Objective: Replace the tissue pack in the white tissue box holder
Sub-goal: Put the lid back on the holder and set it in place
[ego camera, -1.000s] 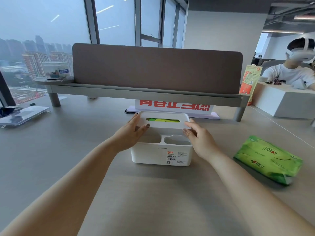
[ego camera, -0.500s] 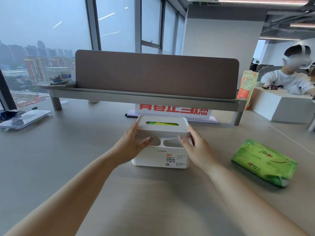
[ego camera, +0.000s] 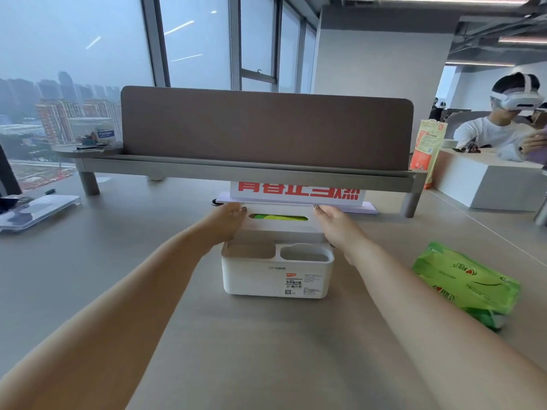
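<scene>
Both hands' grip (ego camera: pixel 279 220) clasps the lid (ego camera: pixel 278 224) above the holder (ego camera: pixel 276 270).

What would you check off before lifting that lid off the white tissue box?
1. Both hands on the lid: ok, left hand and right hand flank its ends.
2. Firm grip: cannot tell, fingertips are partly hidden.
3. Holder flat on the desk: ok.
4. Old pack inside: ok, green shows through the slot.
5. New green tissue pack at hand: ok, it lies to the right.
6. Front compartments empty: ok.
</scene>
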A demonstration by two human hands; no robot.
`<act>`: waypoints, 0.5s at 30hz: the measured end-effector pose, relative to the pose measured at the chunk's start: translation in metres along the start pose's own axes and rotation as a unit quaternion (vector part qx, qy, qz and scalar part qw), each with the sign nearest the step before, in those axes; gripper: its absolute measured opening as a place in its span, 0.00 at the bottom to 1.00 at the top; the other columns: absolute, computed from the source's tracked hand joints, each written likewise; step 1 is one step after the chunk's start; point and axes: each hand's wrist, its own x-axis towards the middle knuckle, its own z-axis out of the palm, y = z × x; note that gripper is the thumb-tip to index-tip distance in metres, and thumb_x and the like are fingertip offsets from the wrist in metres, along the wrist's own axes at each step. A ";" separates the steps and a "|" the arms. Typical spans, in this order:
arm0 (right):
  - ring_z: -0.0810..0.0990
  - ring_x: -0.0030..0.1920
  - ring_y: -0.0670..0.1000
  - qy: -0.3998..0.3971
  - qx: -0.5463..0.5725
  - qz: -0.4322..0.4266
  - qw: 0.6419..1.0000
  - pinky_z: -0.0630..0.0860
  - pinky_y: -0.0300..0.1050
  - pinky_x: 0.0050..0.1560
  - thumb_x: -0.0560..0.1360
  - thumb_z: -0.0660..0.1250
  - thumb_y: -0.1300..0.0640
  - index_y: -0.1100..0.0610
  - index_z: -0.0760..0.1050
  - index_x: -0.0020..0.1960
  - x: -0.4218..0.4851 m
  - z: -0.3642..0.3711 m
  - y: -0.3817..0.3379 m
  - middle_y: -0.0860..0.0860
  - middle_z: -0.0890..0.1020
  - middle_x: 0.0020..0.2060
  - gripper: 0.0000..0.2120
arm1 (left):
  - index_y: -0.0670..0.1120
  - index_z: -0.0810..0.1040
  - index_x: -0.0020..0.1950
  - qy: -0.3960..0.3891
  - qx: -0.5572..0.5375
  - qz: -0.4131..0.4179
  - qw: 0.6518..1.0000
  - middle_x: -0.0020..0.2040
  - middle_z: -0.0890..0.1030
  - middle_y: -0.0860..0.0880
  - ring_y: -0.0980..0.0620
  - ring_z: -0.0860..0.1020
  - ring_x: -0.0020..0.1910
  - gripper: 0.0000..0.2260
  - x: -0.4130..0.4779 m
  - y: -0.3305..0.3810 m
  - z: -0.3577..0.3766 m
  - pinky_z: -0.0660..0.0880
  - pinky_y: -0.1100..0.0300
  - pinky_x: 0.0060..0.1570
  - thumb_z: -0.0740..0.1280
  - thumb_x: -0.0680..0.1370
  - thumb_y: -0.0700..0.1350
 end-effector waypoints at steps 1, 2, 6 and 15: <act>0.73 0.62 0.53 -0.001 0.039 0.019 0.999 0.70 0.53 0.65 0.79 0.51 0.43 0.53 0.68 0.66 0.008 0.001 0.000 0.53 0.75 0.63 0.21 | 0.44 0.70 0.69 -0.016 -0.041 -0.013 0.999 0.67 0.74 0.40 0.40 0.75 0.63 0.18 0.006 -0.002 0.002 0.74 0.50 0.60 0.52 0.82 0.47; 0.74 0.60 0.54 0.000 0.076 0.042 0.996 0.71 0.55 0.65 0.79 0.51 0.43 0.52 0.69 0.64 0.015 0.001 0.000 0.53 0.76 0.61 0.20 | 0.46 0.70 0.67 -0.022 -0.087 -0.024 0.996 0.65 0.76 0.40 0.40 0.76 0.61 0.17 0.014 -0.006 0.003 0.75 0.48 0.61 0.51 0.81 0.46; 0.79 0.54 0.57 0.037 0.190 0.126 0.973 0.78 0.54 0.56 0.78 0.57 0.45 0.54 0.73 0.60 0.036 0.002 0.007 0.57 0.80 0.54 0.18 | 0.52 0.73 0.64 0.017 -0.233 -0.082 0.969 0.58 0.80 0.46 0.44 0.81 0.54 0.16 0.038 -0.012 0.007 0.80 0.49 0.51 0.54 0.79 0.47; 0.83 0.48 0.57 0.076 0.288 0.121 0.947 0.80 0.52 0.51 0.72 0.69 0.55 0.54 0.80 0.52 0.055 0.005 0.025 0.55 0.85 0.47 0.09 | 0.45 0.78 0.54 0.081 -0.315 -0.136 0.936 0.49 0.82 0.44 0.43 0.80 0.45 0.10 0.072 -0.023 0.012 0.78 0.51 0.46 0.66 0.74 0.43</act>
